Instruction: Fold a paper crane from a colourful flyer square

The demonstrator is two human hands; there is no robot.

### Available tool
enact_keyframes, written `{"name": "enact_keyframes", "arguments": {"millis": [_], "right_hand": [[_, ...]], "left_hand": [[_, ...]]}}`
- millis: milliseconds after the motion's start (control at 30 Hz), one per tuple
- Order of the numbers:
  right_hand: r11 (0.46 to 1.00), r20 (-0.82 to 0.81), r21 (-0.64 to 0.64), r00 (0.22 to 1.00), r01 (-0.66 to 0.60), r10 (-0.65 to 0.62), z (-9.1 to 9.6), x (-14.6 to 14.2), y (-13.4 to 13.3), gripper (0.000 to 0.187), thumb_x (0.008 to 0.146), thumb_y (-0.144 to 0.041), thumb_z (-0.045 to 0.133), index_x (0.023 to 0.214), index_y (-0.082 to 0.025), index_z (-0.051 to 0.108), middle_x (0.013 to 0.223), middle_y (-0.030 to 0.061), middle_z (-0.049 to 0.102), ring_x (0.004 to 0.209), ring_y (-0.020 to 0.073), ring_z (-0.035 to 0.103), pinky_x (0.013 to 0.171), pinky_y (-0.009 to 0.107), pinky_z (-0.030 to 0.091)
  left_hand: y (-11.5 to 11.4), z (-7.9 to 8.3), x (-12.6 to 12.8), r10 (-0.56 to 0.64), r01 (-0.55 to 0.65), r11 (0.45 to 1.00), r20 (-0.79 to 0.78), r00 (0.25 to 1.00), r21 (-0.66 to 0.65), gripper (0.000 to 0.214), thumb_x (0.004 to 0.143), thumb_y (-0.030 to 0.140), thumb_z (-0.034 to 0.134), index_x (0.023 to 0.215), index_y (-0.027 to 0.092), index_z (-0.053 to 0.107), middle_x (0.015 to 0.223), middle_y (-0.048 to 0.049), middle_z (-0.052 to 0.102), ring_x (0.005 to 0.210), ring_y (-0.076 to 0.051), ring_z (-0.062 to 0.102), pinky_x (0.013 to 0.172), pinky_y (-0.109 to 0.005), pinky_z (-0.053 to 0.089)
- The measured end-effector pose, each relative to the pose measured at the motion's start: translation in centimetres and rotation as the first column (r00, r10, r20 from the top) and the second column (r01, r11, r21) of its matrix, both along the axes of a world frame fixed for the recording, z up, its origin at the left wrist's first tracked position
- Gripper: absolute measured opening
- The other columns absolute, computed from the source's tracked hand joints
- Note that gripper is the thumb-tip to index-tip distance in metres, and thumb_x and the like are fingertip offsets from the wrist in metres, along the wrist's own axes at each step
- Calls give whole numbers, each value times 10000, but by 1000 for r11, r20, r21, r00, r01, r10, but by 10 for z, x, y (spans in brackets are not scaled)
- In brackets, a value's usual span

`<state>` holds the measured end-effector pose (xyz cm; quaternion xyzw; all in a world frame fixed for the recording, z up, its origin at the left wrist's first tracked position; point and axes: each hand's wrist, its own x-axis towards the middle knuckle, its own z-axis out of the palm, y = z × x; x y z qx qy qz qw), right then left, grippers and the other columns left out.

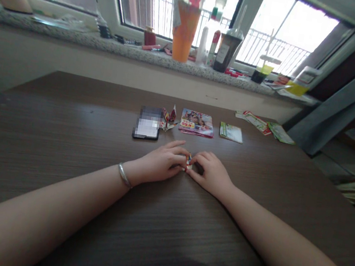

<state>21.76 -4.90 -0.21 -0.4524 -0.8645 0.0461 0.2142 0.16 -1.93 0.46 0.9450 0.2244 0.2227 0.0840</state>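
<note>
Both of my hands rest on the brown wooden table (pixel 62 142), fingertips meeting over a small folded piece of coloured paper (pixel 188 160). My left hand (pixel 159 162), with a silver bangle on the wrist, pinches the paper from the left. My right hand (pixel 211 171) pinches it from the right. Most of the paper is hidden under my fingers. Just beyond my hands lie a finished folded paper figure (pixel 168 120), a dark phone (pixel 147 123) and a stack of colourful printed sheets (pixel 196 123).
A green-white leaflet (pixel 231 132) and more leaflets (pixel 255 120) lie at the far right of the table. The stone windowsill (pixel 78 38) behind holds an orange cup (pixel 185 24), bottles, a dark drink cup (pixel 226 49) and small clutter.
</note>
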Motion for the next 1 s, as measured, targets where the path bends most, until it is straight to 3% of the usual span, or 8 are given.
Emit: {"name": "enact_keyframes", "arguments": {"millis": [167, 367, 467, 567, 833, 1000], "right_hand": [[1000, -4, 9, 1000, -29, 29, -1, 2, 1, 155, 861, -347, 603, 925, -206, 616, 995, 66, 652, 961, 218, 556, 873, 366, 444], [999, -20, 26, 999, -39, 40, 0, 3, 2, 82, 876, -261, 578, 910, -206, 627, 989, 64, 664, 977, 217, 558, 883, 374, 443], [999, -18, 21, 999, -42, 43, 1, 3, 2, 84, 869, -200, 563, 909, -213, 635, 990, 58, 662, 978, 212, 558, 882, 369, 444], [999, -12, 18, 999, -49, 49, 2, 3, 1, 107, 845, -176, 567, 918, -213, 636, 987, 60, 659, 977, 217, 556, 883, 373, 444], [991, 17, 13, 991, -130, 130, 6, 5, -1, 184, 819, -323, 639, 953, -200, 615, 1006, 74, 654, 977, 232, 552, 880, 387, 445], [993, 32, 0, 992, -119, 119, 5, 5, 1, 140, 847, -311, 610, 934, -202, 619, 959, 71, 661, 953, 223, 563, 858, 372, 450]], "left_hand": [[1, -3, -1, 54, -57, 994, -28, 998, -96, 221, 860, 147, 533, 1057, 212, 610, 1180, -50, 620, 1341, -249, 357, 1103, -467, 340], [-6, 0, 3, 154, -153, 988, -97, 983, 19, 192, 863, 217, 552, 1044, 164, 585, 1095, -105, 594, 1254, -275, 446, 1042, -443, 390], [-9, 4, 4, 184, -170, 981, -173, 968, 93, 143, 889, 228, 501, 957, 153, 603, 998, -101, 591, 1027, -240, 562, 893, -382, 472], [-10, 6, 5, 221, -191, 971, -235, 946, 145, 162, 904, 224, 465, 907, 159, 614, 898, -77, 577, 812, -193, 566, 729, -320, 478], [-9, 0, 3, 169, -138, 977, -189, 967, 164, 186, 919, 235, 464, 980, 181, 631, 1005, -75, 589, 894, -187, 560, 800, -313, 454], [-9, 4, 3, 184, -137, 968, -221, 958, 212, 188, 917, 276, 479, 919, 182, 642, 889, -68, 595, 831, -194, 548, 762, -323, 441]]}}
